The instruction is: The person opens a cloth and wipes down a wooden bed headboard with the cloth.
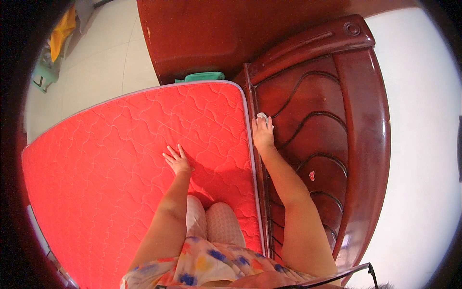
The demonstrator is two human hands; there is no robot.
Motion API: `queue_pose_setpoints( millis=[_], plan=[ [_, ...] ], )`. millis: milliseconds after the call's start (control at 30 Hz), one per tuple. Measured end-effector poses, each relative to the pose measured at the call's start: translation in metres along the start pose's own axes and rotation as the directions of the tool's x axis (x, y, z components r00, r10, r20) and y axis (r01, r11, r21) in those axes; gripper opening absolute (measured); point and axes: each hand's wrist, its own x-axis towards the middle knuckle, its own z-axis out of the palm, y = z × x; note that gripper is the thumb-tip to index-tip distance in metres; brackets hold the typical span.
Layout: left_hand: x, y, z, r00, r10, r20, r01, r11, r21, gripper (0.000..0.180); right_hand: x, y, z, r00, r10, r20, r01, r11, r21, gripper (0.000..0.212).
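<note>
My right hand (263, 136) is closed over a crumpled white cloth or tissue (263, 116), pressed low against the dark red wooden headboard (308, 96), close to the mattress edge. Only part of the white piece shows past my fingers. My left hand (178, 161) rests on the red quilted mattress (106, 159) with its fingers spread and nothing in it. My knees are on the mattress beside the headboard. Curved dark grooves run across the headboard panel, and a small red and white sticker (312, 176) is stuck on it.
A large reddish-brown wooden panel (202, 38) stands past the far mattress edge, with a green object (204, 76) at its foot. The white wall (414, 144) is behind the headboard. Pale floor tiles (96, 67), a light green stool (45, 72) and yellow cloth (63, 32) lie far left.
</note>
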Motion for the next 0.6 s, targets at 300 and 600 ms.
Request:
queue_pose_setpoints(
  millis=[300,600],
  plan=[
    [0.008,0.000,0.013,0.999,0.002,-0.048,-0.001,1.000,0.020,0.118,-0.033,-0.023,0.015,0.997,0.075,0.020,-0.074,0.994,-0.075,0.042],
    [0.024,-0.028,0.012,0.985,0.166,0.034,-0.169,0.979,0.114,0.119,-0.118,-0.038,-0.001,0.995,-0.017,0.102,0.021,0.999,-0.036,0.040]
  ],
)
